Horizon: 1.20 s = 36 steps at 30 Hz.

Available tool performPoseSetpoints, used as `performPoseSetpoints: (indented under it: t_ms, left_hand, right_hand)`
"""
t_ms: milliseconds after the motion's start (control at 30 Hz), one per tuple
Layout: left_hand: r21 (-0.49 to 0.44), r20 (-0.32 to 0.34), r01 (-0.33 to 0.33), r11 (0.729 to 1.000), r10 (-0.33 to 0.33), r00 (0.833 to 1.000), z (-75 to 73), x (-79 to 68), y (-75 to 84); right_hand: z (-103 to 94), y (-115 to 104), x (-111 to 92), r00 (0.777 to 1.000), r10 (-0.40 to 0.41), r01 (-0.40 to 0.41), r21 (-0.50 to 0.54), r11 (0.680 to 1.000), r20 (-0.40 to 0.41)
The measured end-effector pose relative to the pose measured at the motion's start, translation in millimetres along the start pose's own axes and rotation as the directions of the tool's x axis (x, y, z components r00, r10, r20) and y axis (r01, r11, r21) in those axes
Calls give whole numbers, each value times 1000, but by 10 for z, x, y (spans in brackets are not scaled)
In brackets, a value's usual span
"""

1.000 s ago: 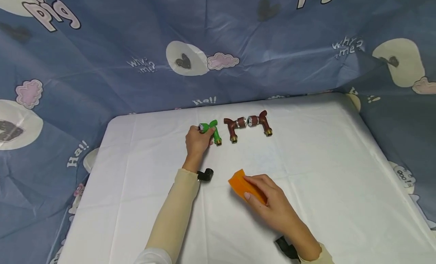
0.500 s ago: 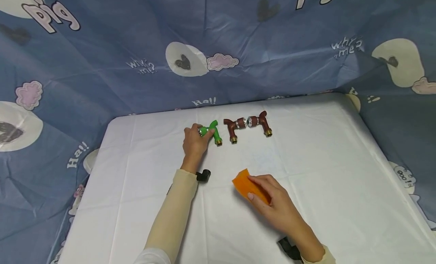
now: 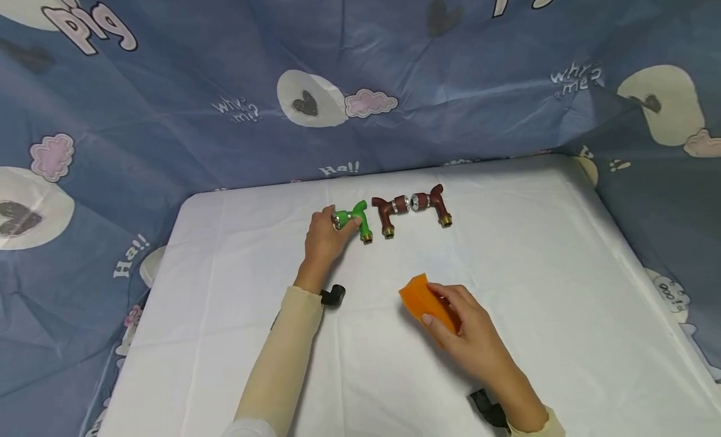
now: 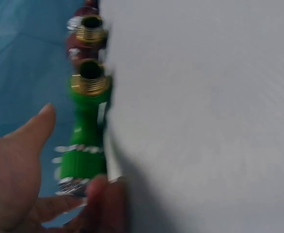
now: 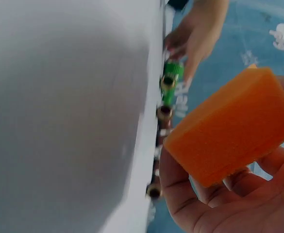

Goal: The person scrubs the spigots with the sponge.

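My left hand [image 3: 324, 240] is at a green tap [image 3: 361, 220] lying on the white-covered table. In the left wrist view the fingertips [image 4: 105, 194] are right at the knob end of the green tap [image 4: 87, 124], while the thumb stands apart from its body. Two maroon taps [image 3: 384, 214] [image 3: 434, 204] lie just to the right, their knobs facing each other. My right hand [image 3: 475, 334] holds an orange sponge [image 3: 424, 299] between thumb and fingers, over the nearer part of the table. The right wrist view shows the sponge [image 5: 234, 128] close up, its palm-side face hidden.
White cloth [image 3: 535, 268] covers the table, with creases across it. A blue printed curtain [image 3: 450, 130] hangs behind and along both sides. Black wrist straps with cameras [image 3: 333, 296] [image 3: 487, 409] sit on both wrists.
The green tap has turned slightly and shifted a little right under my left hand, its knob end now nearer me. My right hand has drifted right with the sponge.
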<state>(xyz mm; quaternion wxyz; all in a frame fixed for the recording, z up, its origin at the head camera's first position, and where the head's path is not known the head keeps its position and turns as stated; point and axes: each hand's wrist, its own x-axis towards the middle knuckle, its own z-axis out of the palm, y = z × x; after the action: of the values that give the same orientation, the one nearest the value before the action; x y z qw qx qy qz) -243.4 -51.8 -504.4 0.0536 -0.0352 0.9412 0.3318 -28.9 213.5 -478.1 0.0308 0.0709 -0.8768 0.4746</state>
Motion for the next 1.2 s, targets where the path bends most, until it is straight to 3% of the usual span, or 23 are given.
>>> performPoseSetpoints:
  t_ms: [167,367,533,667,833,1033,1200]
  left_hand:
    - [11,88,13,1000,-14,996,-170,-290,-138]
    - [134,182,-43,990,18,983,-227,-848,-266]
    - [192,191,-135,972,98,977,-276,-1278,-359]
    - [275,176,-202,940,157,972,-347,-1515,-459]
    - [315,174,-227,922,179,968,-418,-1673,-542]
    - [289,188,-248,925,200,962,-372,-1699,-523]
    - [309,172,-251,917,206,963,-371,-1720,-500]
  right_hand:
    - [-143,87,36,996,72,-73,-25,997,-56]
    - [-378,142,54,984,104,-119,-102,988,-141]
    - [-532,225,76,977,99,-149,-272,951,-188]
    - [-634,308,105,973,127,-192,-370,909,-192]
    - [-695,385,189,973,175,-225,-435,872,-151]
    - [-655,470,223,957,259,-291,-495,819,-133]
    - [-623,467,241,948,303,-310,-515,799,-100]
